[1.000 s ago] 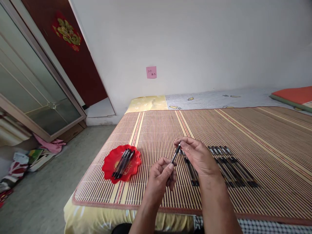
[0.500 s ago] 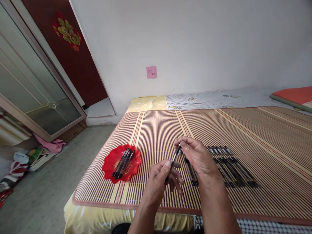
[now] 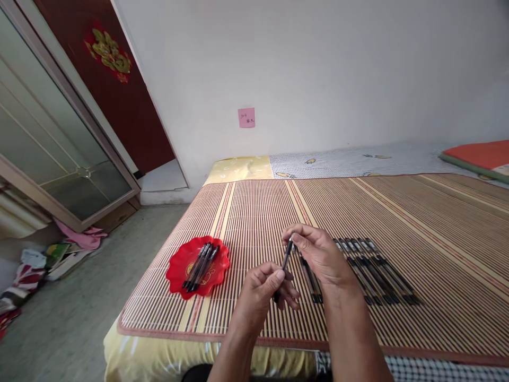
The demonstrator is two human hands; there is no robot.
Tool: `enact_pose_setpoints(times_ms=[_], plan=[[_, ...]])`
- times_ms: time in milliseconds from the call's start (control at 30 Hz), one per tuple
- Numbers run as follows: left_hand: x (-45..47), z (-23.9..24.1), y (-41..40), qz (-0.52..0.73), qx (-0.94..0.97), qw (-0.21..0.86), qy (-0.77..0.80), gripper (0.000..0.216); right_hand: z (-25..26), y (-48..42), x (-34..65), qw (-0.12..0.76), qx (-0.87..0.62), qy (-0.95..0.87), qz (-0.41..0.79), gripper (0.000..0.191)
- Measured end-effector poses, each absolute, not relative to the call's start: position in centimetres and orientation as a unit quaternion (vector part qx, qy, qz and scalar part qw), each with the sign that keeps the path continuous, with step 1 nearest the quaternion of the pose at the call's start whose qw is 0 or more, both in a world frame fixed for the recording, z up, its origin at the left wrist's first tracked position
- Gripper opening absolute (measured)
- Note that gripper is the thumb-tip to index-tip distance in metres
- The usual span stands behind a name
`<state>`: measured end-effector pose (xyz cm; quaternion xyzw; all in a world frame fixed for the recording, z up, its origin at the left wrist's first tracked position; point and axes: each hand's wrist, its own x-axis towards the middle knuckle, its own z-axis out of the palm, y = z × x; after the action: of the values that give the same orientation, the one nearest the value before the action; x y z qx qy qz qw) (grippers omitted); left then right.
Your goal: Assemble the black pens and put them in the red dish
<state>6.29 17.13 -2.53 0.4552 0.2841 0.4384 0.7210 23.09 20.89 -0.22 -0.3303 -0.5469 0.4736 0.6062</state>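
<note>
Cloth (image 3: 85, 237), pink and crumpled, lies on the floor (image 3: 123, 260), well apart from the bed (image 3: 234, 167). Near the left edge of the slatted mat (image 3: 258, 212), a red plate (image 3: 178, 265) with a wavy rim holds several dark pens (image 3: 200, 267), bunched side by side. Above the mat, toward its near edge, the left hand (image 3: 265, 289) pinches the lower part of a black pen (image 3: 287, 255) between thumb and forefinger, its other fingers loosely spread. That pen tilts, and the right hand (image 3: 314, 252) pinches its upper end with thumb and fingertips. Partly hidden by this hand, a few more pens (image 3: 308, 278) lie on the mat. Right of the right wrist is a slanting row of pens (image 3: 378, 271). Beyond the mat's far edge, at the right, lies a folded orange cloth (image 3: 477, 158).
</note>
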Motion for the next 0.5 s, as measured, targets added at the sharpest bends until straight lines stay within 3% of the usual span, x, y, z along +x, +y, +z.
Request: enact_pose_setpoints(times_ms=[367, 500], plan=[[6.6, -2.6, 17.1, 0.466, 0.486, 0.671, 0.311, 0.034, -0.4, 21.1, 23.0, 0.61, -0.332, -0.556, 0.456, 0.013], [6.2, -2.4, 17.3, 0.478, 0.469, 0.665, 0.33, 0.036, -1.6, 22.1, 23.6, 0.586, -0.417, -0.559, 0.412, 0.028]])
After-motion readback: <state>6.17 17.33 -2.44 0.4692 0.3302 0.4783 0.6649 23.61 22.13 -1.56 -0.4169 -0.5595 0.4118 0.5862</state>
